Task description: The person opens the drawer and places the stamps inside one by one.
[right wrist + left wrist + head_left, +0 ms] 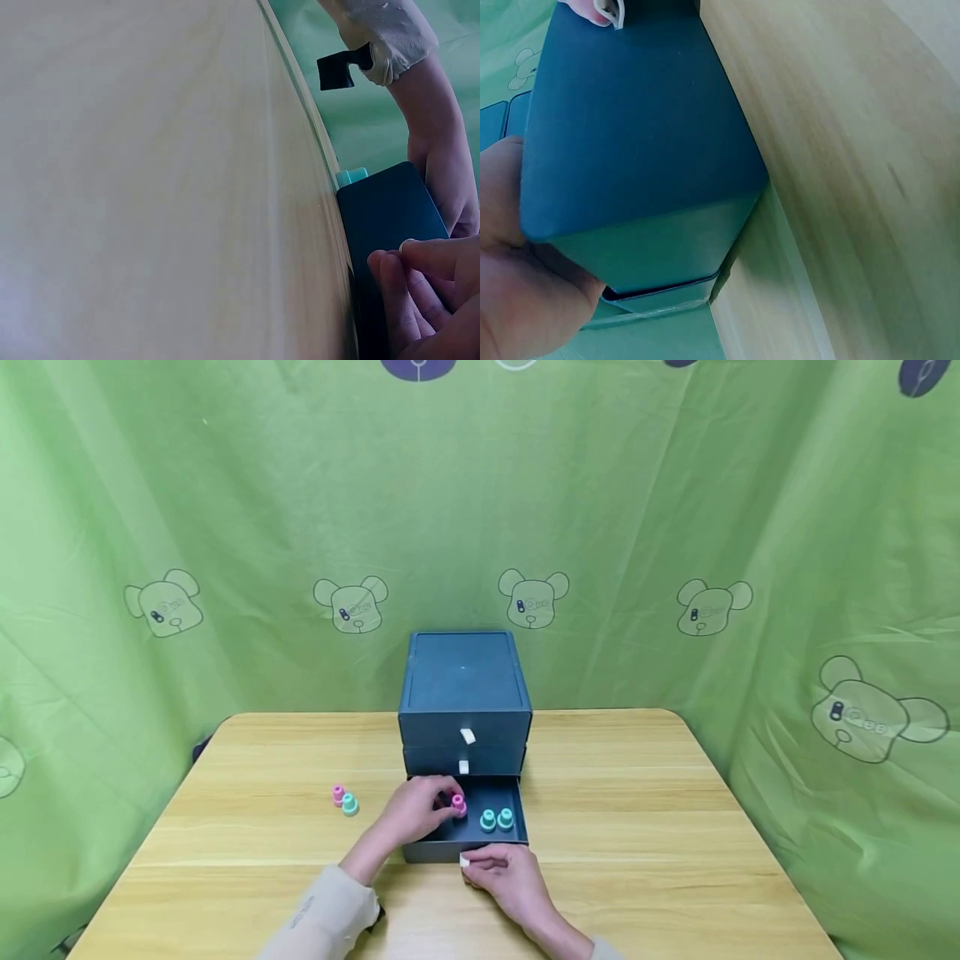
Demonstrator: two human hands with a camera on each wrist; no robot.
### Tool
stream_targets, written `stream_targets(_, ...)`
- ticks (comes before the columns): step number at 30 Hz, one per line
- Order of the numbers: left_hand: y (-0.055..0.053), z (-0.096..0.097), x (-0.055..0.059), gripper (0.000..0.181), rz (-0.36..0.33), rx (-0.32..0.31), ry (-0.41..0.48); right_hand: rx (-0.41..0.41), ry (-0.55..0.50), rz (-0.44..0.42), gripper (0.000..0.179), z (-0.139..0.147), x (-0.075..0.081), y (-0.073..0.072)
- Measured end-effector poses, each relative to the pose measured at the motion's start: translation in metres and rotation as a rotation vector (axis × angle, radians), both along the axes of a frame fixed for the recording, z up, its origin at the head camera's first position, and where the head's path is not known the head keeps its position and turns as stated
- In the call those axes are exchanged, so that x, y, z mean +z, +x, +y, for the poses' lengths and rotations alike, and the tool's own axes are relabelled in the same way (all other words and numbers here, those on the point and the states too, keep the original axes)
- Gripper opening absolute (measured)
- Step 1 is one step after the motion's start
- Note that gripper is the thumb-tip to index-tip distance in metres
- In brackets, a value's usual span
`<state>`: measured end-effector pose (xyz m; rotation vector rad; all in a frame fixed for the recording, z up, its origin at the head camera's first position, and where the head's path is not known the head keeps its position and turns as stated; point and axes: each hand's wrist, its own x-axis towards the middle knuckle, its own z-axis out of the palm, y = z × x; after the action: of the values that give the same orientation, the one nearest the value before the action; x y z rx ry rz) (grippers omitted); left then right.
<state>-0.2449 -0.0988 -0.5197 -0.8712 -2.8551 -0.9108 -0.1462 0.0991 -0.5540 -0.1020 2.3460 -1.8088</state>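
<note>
A dark blue drawer cabinet (pixel 465 672) stands at the back of the table, its bottom drawer (pixel 468 853) pulled out. My left hand (pixel 416 810) reaches over the drawer's left side and pinches a small pink stepped peg (pixel 459 807) between thumb and fingers, inside the drawer. Two teal pegs (pixel 488 820) stand side by side in the drawer's right part. With thumb and fingertips, my right hand (pixel 510 877) pinches the white pull tab (pixel 464 861) on the drawer front. In the left wrist view the drawer (pixel 645 120) hides the left fingertips.
On the table left of the drawer, a pink peg (pixel 338 795) and a teal peg (pixel 349 805) stand close together. Two closed drawers with white tabs (pixel 463 767) sit above the pulled-out one. Green curtain (pixel 600 510) hangs behind and at both sides of the wooden table (pixel 637 827).
</note>
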Motion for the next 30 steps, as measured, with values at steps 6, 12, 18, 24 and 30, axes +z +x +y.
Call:
stream_targets(6,-0.003,0.002,-0.003,0.005,0.04,0.017,-0.044,-0.004,-0.011,0.002,0.021,-0.002,0.001,0.001)
stream_targets(12,-0.002,0.006,-0.004,0.006,0.068,0.031,-0.091,-0.002,-0.005,0.008,0.02,-0.001,0.001,0.001)
stream_targets(18,-0.003,0.009,-0.008,0.008,0.11,0.033,-0.128,0.0,-0.008,0.013,0.019,0.0,0.001,0.001)
stream_targets(24,-0.004,0.011,-0.013,0.009,0.151,0.037,-0.15,0.002,-0.008,0.018,0.018,-0.001,-0.001,0.001)
stream_targets(30,-0.006,0.011,-0.016,0.008,0.178,0.034,-0.14,0.002,-0.011,0.022,0.018,-0.001,0.0,0.0)
